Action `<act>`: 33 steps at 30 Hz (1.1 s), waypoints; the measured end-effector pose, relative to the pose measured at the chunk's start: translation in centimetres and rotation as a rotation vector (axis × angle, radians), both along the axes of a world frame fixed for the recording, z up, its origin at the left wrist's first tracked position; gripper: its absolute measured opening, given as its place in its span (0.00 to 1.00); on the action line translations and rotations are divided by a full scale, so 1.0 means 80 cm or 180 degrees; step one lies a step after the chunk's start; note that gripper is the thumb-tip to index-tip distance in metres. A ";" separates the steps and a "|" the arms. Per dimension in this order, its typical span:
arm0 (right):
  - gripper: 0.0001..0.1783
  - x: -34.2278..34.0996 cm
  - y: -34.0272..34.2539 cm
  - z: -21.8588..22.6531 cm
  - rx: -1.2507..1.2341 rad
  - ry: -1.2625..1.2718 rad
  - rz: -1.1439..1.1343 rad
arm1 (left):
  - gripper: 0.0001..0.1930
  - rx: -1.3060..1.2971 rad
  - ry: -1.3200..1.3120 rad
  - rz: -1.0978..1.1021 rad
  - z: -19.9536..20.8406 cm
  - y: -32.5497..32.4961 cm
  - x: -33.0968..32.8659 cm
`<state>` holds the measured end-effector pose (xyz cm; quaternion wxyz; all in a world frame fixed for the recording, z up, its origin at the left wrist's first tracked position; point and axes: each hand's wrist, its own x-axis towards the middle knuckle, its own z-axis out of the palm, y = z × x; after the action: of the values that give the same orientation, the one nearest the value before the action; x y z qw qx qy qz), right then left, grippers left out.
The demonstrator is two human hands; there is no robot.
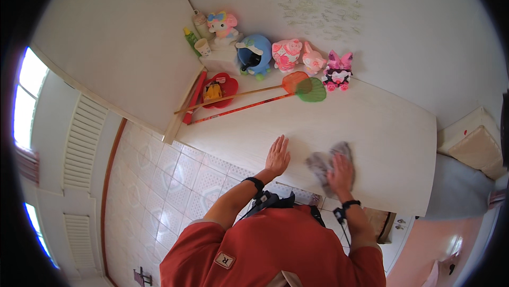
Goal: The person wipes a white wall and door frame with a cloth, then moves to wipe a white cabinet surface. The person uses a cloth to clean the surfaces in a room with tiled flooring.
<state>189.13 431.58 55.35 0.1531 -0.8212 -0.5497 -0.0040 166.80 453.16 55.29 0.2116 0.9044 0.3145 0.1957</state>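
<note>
My right hand (341, 174) is on a crumpled grey cloth (319, 167) that lies on the white tabletop (254, 125). Its fingers press into the cloth, which bulges out on both sides of them. Flat on the same surface, to the left of the cloth, my left hand (278, 156) rests open with nothing in it. Farther back lie two fly swatters, one with an orange head (296, 83) and one with a green head (312, 90), their handles stretching left.
Along the wall stand a blue round figure (254, 54), several pink toys (286, 55), a paper cup (202, 47) and a green bottle (191, 39). A red dish (222, 86) holds a yellow item. A beige box (473, 141) is past the right edge.
</note>
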 end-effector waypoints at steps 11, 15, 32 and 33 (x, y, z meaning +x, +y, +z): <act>0.37 0.098 -0.156 -0.018 -0.0028 -0.0296 -0.1741 | 0.30 0.0569 0.0539 0.1258 -0.048 0.088 -0.113; 0.41 0.055 -0.113 -0.021 -0.0154 -0.0397 -0.1322 | 0.30 0.0555 0.0530 0.1224 -0.032 0.093 -0.143; 0.42 -0.230 0.207 0.005 -0.0142 0.0400 0.1179 | 0.25 0.0179 -0.0120 0.0954 -0.012 0.094 -0.156; 0.42 -0.243 0.219 0.004 -0.0157 0.0423 0.1181 | 0.25 0.0194 -0.0167 0.0959 -0.014 0.095 -0.157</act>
<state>169.65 449.08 55.68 0.1669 -0.7078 -0.6802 0.0921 154.23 460.72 54.20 0.1605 0.8476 0.4348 0.2583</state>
